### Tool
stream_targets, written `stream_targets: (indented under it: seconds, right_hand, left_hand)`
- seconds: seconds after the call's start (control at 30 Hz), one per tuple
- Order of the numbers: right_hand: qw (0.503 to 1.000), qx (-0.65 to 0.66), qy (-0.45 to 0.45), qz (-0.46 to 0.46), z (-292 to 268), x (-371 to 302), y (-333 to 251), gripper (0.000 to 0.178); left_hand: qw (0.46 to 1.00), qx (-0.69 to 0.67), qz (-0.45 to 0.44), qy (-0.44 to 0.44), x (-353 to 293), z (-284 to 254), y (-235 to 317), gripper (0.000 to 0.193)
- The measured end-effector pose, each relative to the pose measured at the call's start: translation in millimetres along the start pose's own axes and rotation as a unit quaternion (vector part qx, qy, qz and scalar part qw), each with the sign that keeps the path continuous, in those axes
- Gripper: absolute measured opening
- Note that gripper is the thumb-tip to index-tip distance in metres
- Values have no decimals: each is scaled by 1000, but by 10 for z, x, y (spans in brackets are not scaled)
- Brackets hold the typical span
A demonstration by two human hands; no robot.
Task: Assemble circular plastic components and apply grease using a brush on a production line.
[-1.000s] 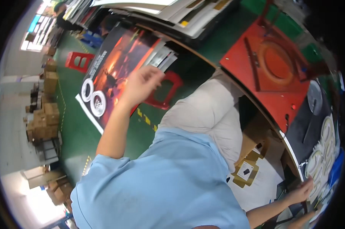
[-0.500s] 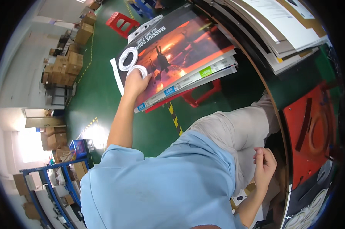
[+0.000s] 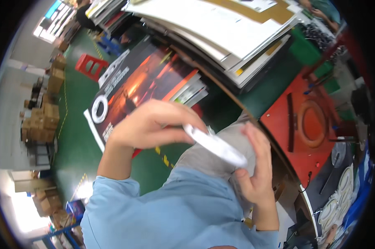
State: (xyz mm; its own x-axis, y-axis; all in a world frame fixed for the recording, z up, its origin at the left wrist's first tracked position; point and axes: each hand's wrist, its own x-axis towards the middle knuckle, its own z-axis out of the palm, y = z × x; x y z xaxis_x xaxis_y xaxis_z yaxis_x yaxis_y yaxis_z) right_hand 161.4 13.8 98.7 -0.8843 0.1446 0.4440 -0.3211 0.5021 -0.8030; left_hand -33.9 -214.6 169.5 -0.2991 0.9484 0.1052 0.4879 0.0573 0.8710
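My left hand [image 3: 158, 122] pinches one end of a white ring [image 3: 216, 147], which is seen nearly edge-on and smeared by motion. It is held in the air above my lap. My right hand [image 3: 258, 170] is at the ring's other end, thumb and fingers apart around it; whether they touch it I cannot tell. Behind my left hand, a second white ring [image 3: 94, 108] lies on a stack of flat printed sheets or boxes with a dark and orange picture [image 3: 133, 89] on top.
At right, a red board [image 3: 276, 120] on the bench carries a dark strip [image 3: 290, 128] and a reddish ring. Several white rings [image 3: 345, 182] lie at lower right. Papers [image 3: 204, 25] are piled at the top. A red stool [image 3: 92, 68] stands far left; another person's hand [image 3: 320, 14] shows at upper right.
My left hand has lifted a white ring off the stack and brought it right, over my lap. My right hand has come up to meet it. The view has turned rightward.
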Motion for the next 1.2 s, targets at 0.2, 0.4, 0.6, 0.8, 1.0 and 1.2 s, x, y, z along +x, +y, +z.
stream_targets:
  seconds: [0.2, 0.4, 0.6, 0.8, 1.0, 1.2]
  right_hand:
    - [983, -77, 157, -62, -613, -194, 66, 36]
    - [878, -469, 83, 43, -1105, -274, 376, 47]
    - [844, -513, 68, 139, -1101, -257, 391, 47]
    - [864, -463, 82, 179, -1006, -390, 368, 54]
    - [832, -502, 32, 233, -810, -458, 233, 69]
    - [838, -513, -1, 187, -862, -461, -53, 58]
  left_hand:
    - [986, -9, 120, 117, 566, -110, 245, 25]
    - [920, 186, 93, 332, 1312, -1150, -108, 30]
    - [841, 372, 35, 393, 2319, -2178, -942, 32]
    - [750, 582, -141, 283, 2813, -2419, -1097, 42]
    - [802, 493, -174, 289, 2851, -2525, -1191, 35]
    - [815, 521, -123, 224, 2738, -2210, -873, 34]
